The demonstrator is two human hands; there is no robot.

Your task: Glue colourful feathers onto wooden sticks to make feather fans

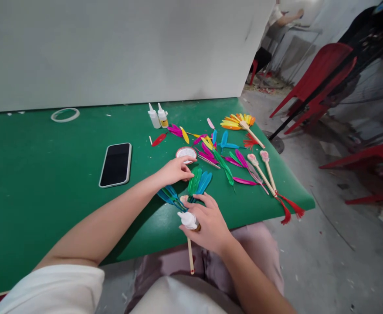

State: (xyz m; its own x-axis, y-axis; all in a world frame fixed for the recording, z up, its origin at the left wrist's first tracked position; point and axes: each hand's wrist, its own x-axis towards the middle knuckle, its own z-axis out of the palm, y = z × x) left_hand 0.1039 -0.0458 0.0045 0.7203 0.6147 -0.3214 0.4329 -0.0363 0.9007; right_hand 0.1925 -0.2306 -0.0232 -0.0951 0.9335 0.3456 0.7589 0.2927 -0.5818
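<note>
My right hand [209, 222] is closed around a small white glue bottle [188, 220], which lies tilted in it with its nozzle to the left. Under that hand is a feather fan with a wooden handle [190, 255] pointing towards my lap. Its blue feathers [168, 195] spread to the left, and green feathers [194, 181] and more blue ones stand in the middle. My left hand [176, 171] hovers at the tips of the green feathers, index finger stretched out and apart from the thumb. Beside its index finger lies a round white lid-like dish [186, 153] with a red rim.
Loose coloured feathers [224, 168] scatter to the right. Further right lie a yellow-orange feather fan [238, 122] and two wooden sticks with red tassels [263, 172]. Two glue bottles [157, 117], a phone [115, 165] and a tape ring [65, 114] are on the green table [63, 187].
</note>
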